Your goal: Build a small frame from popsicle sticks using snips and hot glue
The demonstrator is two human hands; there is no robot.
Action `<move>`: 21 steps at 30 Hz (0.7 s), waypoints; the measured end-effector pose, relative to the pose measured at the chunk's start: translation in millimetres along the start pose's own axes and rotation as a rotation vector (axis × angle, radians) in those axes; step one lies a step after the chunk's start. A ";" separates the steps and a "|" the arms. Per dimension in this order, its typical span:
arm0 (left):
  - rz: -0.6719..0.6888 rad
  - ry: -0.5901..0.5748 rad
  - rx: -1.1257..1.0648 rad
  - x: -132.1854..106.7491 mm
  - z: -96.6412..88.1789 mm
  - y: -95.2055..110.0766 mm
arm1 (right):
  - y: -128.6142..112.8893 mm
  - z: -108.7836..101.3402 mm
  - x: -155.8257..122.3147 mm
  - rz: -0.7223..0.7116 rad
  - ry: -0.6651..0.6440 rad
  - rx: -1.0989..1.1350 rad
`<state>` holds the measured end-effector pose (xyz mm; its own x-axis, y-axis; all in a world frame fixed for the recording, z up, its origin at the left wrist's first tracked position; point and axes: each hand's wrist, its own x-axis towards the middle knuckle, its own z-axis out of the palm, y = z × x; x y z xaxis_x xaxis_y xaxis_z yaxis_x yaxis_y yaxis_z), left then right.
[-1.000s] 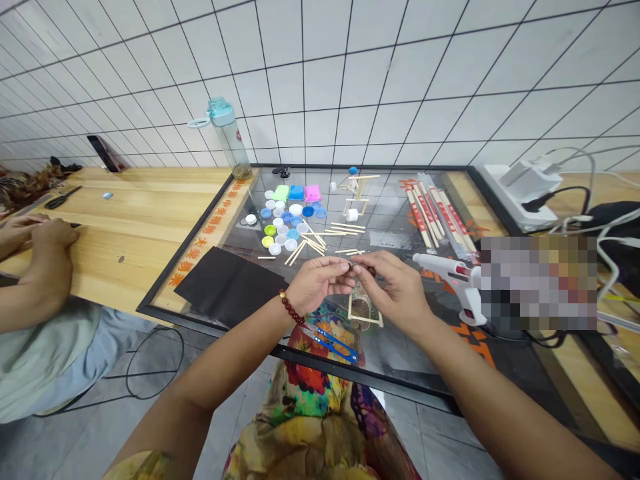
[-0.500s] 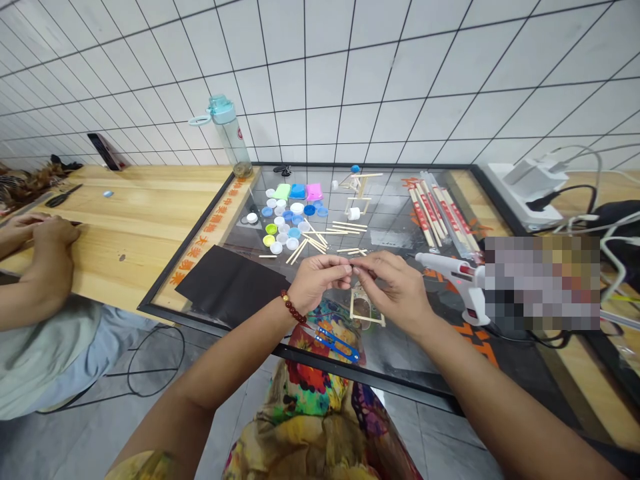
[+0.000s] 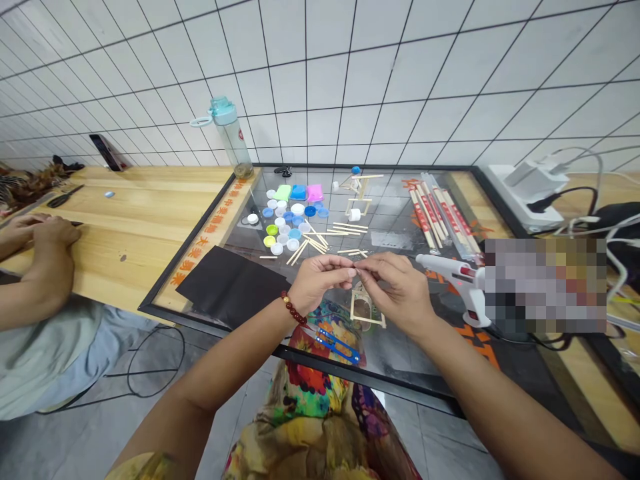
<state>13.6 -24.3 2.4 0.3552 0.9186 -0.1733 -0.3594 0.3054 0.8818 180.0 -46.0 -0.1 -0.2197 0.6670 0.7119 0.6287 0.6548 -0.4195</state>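
Note:
My left hand (image 3: 323,279) and my right hand (image 3: 395,288) meet fingertip to fingertip above the glass tabletop (image 3: 400,233). Both are closed in a pinch, and whatever lies between the fingertips is too small or hidden to name. Just below them lies a small frame of wooden sticks (image 3: 367,321), partly covered by my right hand. Blue thread snips (image 3: 339,345) rest near the table's front edge. Loose wooden sticks (image 3: 315,245) and several bottle caps (image 3: 283,229) are spread beyond my left hand. A white hot glue gun (image 3: 463,273) stands to the right of my right hand.
Behind are a stick structure (image 3: 359,200), coloured clay packs (image 3: 299,193) and bagged stick bundles (image 3: 443,213). Black sheets (image 3: 233,283) lie left, below a water bottle (image 3: 231,137). A power strip (image 3: 525,197) with cables sits right. Another person's hands (image 3: 50,230) rest far left.
My pinched fingertips have shifted very slightly to the right, still together. The things on the table stay where they were, with only a tiny shift of the view.

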 end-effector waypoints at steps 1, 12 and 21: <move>0.018 -0.006 -0.004 -0.1 0.6 -0.3 | -0.9 -0.3 0.4 0.027 0.007 0.024; 0.175 0.041 0.104 -1.4 4.4 -2.5 | -4.9 -0.6 3.4 0.186 0.051 0.216; 0.277 0.066 0.209 -1.4 3.2 -4.3 | 3.9 6.6 -0.7 0.417 0.030 0.492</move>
<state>17.4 -27.6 0.2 0.2098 0.9757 0.0635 -0.2474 -0.0099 0.9689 177.7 -41.6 -5.9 -0.0056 0.8953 0.4454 0.2396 0.4336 -0.8687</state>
